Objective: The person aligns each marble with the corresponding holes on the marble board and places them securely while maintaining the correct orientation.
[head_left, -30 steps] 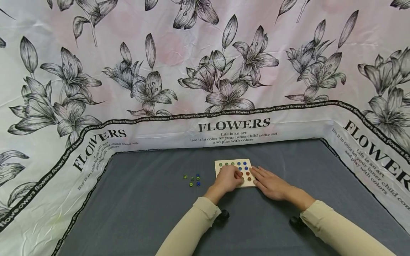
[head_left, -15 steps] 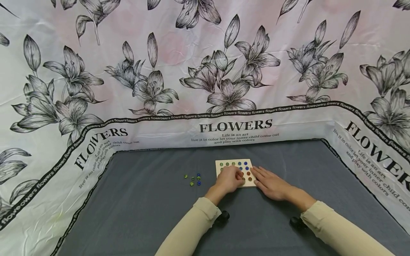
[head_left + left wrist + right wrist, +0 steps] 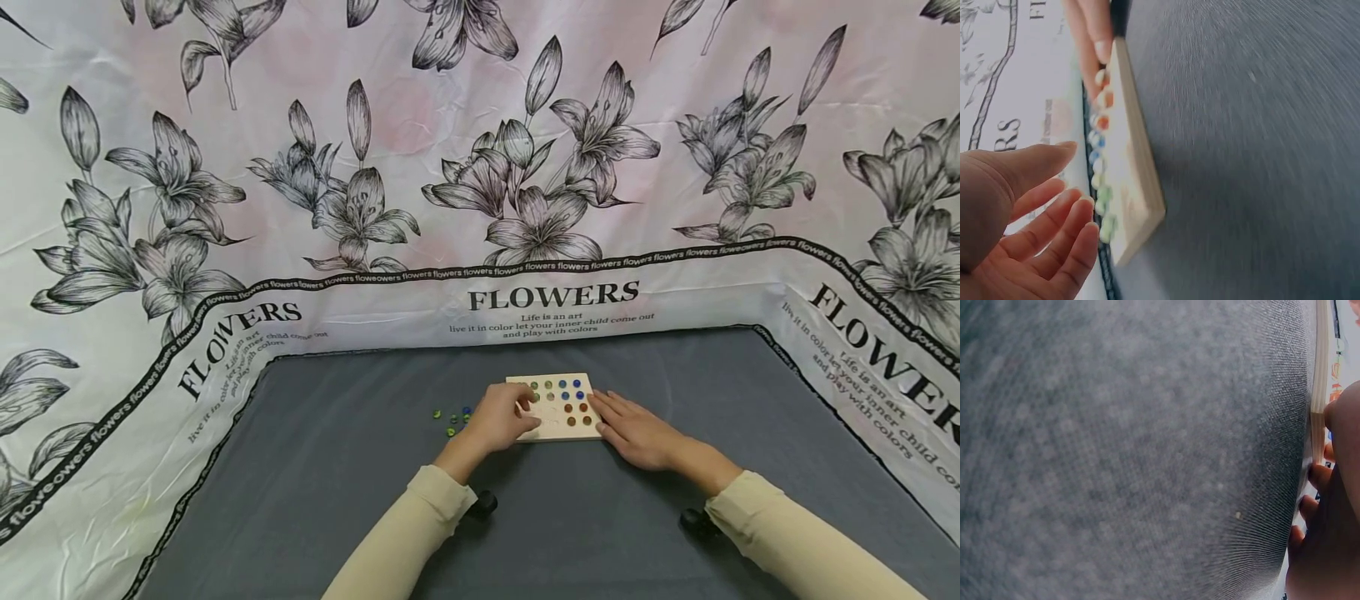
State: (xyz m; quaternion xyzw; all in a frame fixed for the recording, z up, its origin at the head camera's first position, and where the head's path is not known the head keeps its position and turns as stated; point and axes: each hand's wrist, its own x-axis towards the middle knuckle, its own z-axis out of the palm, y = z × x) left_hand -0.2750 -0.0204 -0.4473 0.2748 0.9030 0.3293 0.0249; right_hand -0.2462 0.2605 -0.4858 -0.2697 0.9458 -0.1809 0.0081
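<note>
A pale wooden board (image 3: 553,427) lies on the grey cloth with glass marbles set in it. Green marbles (image 3: 549,385) occupy the back left, blue marbles (image 3: 577,384) the back right, and orange marbles (image 3: 572,421) the front right. My left hand (image 3: 498,415) hovers over the board's left part and covers some of it. In the left wrist view its fingers (image 3: 1054,212) are bent loosely, thumb apart, nothing between them. My right hand (image 3: 636,430) rests with extended fingers along the board's right edge; its fingertips (image 3: 1319,476) touch the wooden side.
Several loose marbles (image 3: 437,413), green and blue, lie on the cloth left of the board, partly behind the left hand. A dark grey cloth (image 3: 337,483) covers the table, bordered by a white flower-printed sheet (image 3: 390,321).
My left hand has moved left from the board's middle toward its left edge, its fingers opening and uncovering the orange marbles and bare wood. The right hand has stayed at the board's edge.
</note>
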